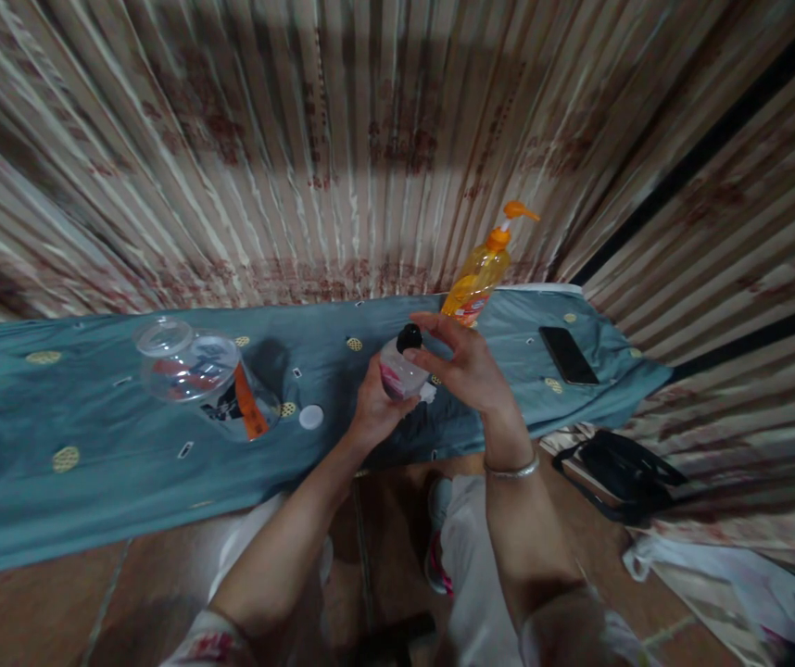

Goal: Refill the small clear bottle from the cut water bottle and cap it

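My left hand (378, 405) is wrapped round a small clear bottle (401, 372) with a pink label, held above the teal cloth. On top of the bottle is a black cap (409, 337). My right hand (465, 361) is at the cap from the right, thumb and fingers apart on either side of it; whether they touch it is hard to tell. A small white crumpled piece (428, 393) shows just below the bottle. Behind my right hand stands an orange pump bottle (475, 285).
Clear plastic containers (185, 371), one with an orange and black label, stand to the left, near a white round lid (310, 417). A black phone (568, 355) lies on the right of the teal cloth (8, 500). A black bag (624, 471) rests beyond the cloth's lower right edge.
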Demonstrator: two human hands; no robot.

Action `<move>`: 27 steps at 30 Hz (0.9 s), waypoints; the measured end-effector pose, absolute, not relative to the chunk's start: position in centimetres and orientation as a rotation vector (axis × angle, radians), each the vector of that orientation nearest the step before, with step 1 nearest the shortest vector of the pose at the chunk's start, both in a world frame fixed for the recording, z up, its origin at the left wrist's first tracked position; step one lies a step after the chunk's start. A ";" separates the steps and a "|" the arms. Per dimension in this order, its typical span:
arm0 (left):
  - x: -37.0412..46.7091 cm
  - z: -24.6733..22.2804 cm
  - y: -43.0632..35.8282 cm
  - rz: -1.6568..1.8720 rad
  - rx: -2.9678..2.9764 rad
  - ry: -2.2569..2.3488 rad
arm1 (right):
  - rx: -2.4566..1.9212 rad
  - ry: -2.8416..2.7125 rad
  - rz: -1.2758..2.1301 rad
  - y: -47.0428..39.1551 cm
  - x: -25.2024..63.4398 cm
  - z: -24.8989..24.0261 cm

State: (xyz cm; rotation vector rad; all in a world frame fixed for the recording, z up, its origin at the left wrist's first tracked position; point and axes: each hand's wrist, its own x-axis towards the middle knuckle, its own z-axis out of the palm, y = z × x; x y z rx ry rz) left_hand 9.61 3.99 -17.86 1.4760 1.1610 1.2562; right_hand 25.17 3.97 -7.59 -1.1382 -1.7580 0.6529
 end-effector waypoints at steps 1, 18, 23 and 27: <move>9.6 -17.9 4.0 1.255 1.483 1.163 | -1.161 -1.736 0.629 3.9 25.2 -7.6; 9.5 -18.1 3.9 1.253 1.502 1.175 | -1.064 -1.770 0.725 4.2 24.6 -8.2; 9.4 -18.1 3.9 1.246 1.533 1.195 | -1.120 -1.695 0.650 4.2 24.3 -8.4; 9.5 -18.1 3.9 1.260 1.509 1.194 | -0.967 -1.765 0.812 4.4 24.3 -8.5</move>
